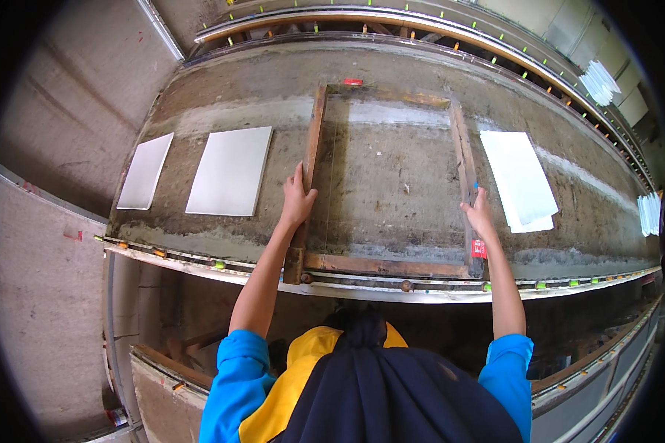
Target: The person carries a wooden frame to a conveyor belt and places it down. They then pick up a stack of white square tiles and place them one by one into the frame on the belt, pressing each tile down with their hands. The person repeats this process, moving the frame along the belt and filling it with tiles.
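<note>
A large rectangular wooden frame [384, 265] lies on the stained long table [591, 221] in front of me. The tabletop shows through its middle; whether thin mesh spans it, I cannot tell. My left hand [298, 201] grips the left bar, its index finger stretched along the wood. On the opposite bar, my right hand [480, 214] closes around the outer side. A small red piece [479, 249] sits at the near right corner, below my right hand. Another red piece [353, 82] lies by the far bar. The frame's near bar runs along the table's front rail.
Two white rectangular sheets [230, 171] lie left of the frame. Overlapping white sheets [519, 181] lie to its right. Green and orange markers dot the front rail [220, 264] and the far rails [391, 20]. White stacks [599, 83] stand at the far right.
</note>
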Tool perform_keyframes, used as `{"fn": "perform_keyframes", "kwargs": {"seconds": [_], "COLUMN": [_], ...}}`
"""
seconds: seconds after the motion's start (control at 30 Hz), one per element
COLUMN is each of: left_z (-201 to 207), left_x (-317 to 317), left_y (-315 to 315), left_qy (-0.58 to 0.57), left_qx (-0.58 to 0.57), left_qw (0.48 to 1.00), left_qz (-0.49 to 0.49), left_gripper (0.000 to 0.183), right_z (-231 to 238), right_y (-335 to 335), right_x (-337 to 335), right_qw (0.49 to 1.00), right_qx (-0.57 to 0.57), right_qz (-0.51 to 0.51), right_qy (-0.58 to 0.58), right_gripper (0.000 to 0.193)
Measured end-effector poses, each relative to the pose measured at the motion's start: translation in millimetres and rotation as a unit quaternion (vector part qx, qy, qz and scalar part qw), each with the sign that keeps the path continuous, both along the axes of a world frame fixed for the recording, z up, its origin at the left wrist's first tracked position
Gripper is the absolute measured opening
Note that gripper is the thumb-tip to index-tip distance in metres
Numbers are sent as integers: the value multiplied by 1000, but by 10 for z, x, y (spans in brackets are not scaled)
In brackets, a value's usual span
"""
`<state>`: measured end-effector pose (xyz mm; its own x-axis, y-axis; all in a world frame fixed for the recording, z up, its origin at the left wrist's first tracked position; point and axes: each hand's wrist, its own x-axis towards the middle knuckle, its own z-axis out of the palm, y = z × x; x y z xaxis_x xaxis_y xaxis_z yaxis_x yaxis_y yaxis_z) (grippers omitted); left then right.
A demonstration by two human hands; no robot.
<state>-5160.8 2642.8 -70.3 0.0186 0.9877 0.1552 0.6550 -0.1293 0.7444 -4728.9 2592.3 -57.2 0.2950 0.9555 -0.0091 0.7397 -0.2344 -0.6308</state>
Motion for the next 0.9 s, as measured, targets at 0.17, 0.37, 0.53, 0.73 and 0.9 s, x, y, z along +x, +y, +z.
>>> {"fn": "perform_keyframes", "kwargs": {"seconds": [0.17, 0.37, 0.53, 0.73, 0.9], "left_z": [-32, 3, 106, 132, 177], "left_x": [19, 36, 47, 14, 44], "left_y": [4, -18, 18, 109, 89], "left_qy": [41, 24, -43, -53, -4], "left_qx": [50, 36, 2, 0, 8], "left_qw": [998, 999, 998, 993, 994], "left_qz": [-2, -18, -56, -109, -107], "left_gripper": [72, 72, 74, 75, 75], "right_z": [-97, -90, 7, 48, 57], "right_y": [9, -29, -40, -39, -80], "right_x": [25, 60, -26, -86, -104], "right_qw": [996, 997, 995, 992, 993], "right_qx": [25, 8, 4, -12, -27], "right_qz": [10, 8, 8, 36, 14], "right_qy": [-79, -79, -104, -120, -118], "right_gripper": [68, 69, 70, 67, 66]}}
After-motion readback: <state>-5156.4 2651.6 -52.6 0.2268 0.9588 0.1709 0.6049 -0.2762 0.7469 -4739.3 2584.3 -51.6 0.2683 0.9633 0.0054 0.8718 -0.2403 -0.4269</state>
